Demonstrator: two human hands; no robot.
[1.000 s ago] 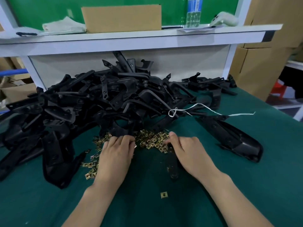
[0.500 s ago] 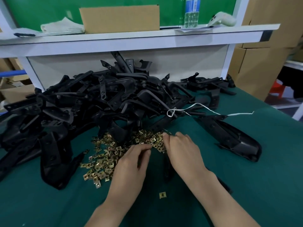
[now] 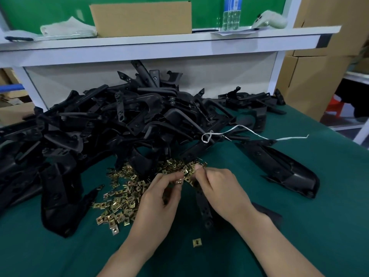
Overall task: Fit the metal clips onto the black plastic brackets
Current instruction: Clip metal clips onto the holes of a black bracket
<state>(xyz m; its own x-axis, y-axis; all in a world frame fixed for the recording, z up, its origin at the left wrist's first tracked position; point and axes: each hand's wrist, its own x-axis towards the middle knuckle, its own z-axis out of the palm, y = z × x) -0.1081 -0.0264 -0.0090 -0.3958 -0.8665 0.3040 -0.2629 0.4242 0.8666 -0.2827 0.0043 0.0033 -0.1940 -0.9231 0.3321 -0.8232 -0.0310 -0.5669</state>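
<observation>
Right now the left hand is pinching a clip just left of the bracket. The right hand seems to be gripping the bracket's far end. The bracket is lying lengthwise toward the person, between both hands, with its far tip reaching the clip pile.

Two hands, dozens of clips, many brackets

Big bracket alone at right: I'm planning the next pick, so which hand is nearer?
Right. The right hand is left of the big bracket; the left hand is farther left, beyond it.
</observation>
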